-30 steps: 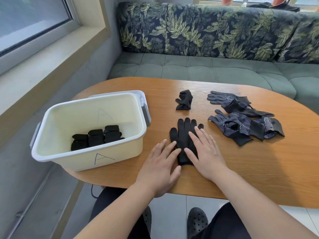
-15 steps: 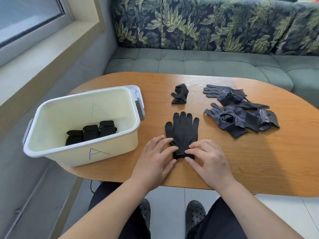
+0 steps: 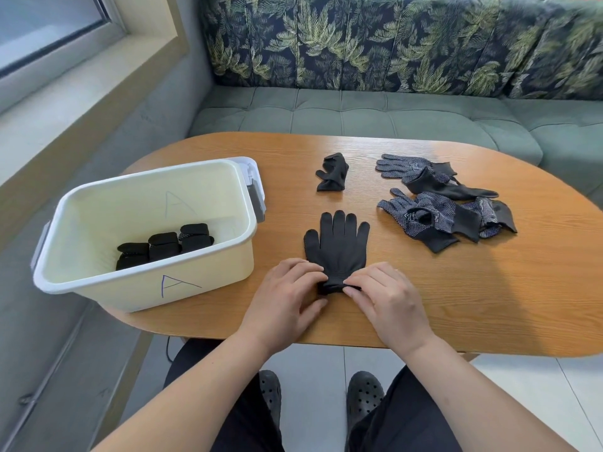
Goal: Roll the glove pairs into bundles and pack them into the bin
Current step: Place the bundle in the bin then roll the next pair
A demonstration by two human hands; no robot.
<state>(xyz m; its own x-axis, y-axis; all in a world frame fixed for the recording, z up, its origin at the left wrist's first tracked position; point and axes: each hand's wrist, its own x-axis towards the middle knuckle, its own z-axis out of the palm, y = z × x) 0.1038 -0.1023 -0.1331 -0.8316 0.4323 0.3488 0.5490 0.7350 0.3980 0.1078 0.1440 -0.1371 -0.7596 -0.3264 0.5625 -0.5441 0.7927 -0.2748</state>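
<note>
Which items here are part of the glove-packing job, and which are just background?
Job: flat black glove, its cuff pinched by left hand and right hand; crumpled black glove; dotted gloves; rolled bundles; bin.
Background: table; sofa; windowsill; shoes.

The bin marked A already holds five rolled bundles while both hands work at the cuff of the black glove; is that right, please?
Not quite: the head view shows three rolled bundles in the bin, not five. The rest stands: the left hand and the right hand pinch the cuff of the black glove with their fingers.
</note>
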